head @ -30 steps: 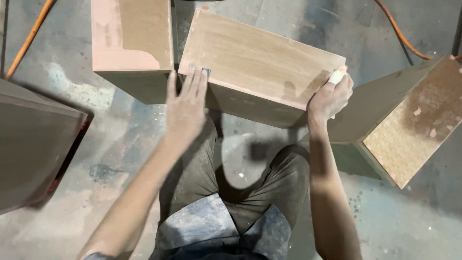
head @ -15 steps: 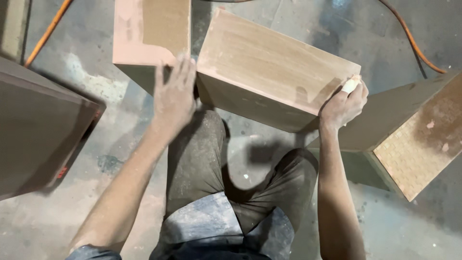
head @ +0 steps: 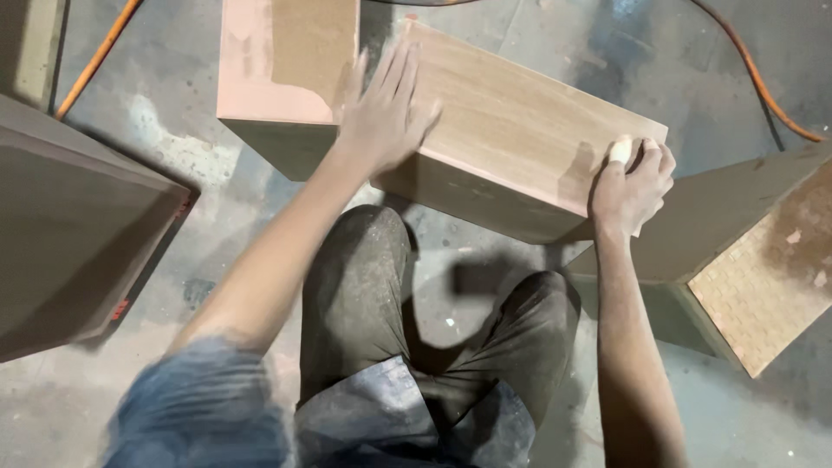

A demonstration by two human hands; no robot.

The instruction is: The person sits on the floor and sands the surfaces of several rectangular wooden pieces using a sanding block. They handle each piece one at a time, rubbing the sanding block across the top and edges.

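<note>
A wooden box (head: 520, 147) sat on the concrete floor (head: 217, 251) before the knees. The left hand (head: 381, 113) lay flat and open on its top; the right hand (head: 631, 184) gripped a small pale sanding block (head: 619, 152) at its corner, apparently mid-sanding.

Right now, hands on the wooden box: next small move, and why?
Probably a short stroke of the right hand leftward along the top of the wooden box. That hand grips a small pale sanding pad at the box's right end, so most of the top lies to its left. The left hand lies flat near the box's left end, apparently steadying it.
</note>
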